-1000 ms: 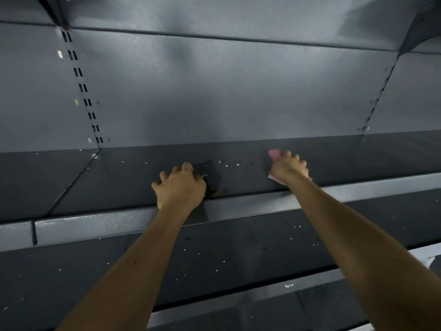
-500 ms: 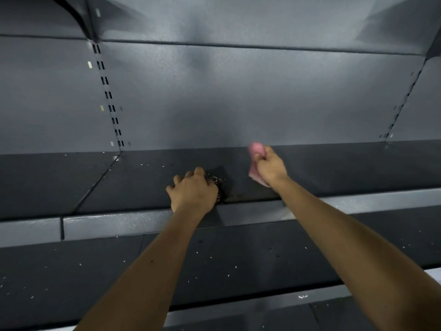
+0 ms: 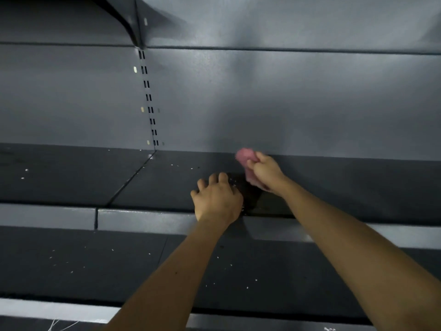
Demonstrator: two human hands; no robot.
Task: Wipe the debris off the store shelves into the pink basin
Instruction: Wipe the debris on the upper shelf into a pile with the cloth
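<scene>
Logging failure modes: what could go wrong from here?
1. No basin in view: crumbs between the pink cloth and the cupped left hand could slip past it, over the shelf lip, onto the lower shelf, already speckled.
2. Specks near the back wall, left of that hand, may get missed.

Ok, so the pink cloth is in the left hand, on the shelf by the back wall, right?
No: the head view shows the pink cloth in the right hand, on the shelf by the back wall. The left hand rests beside it, without the cloth.
</scene>
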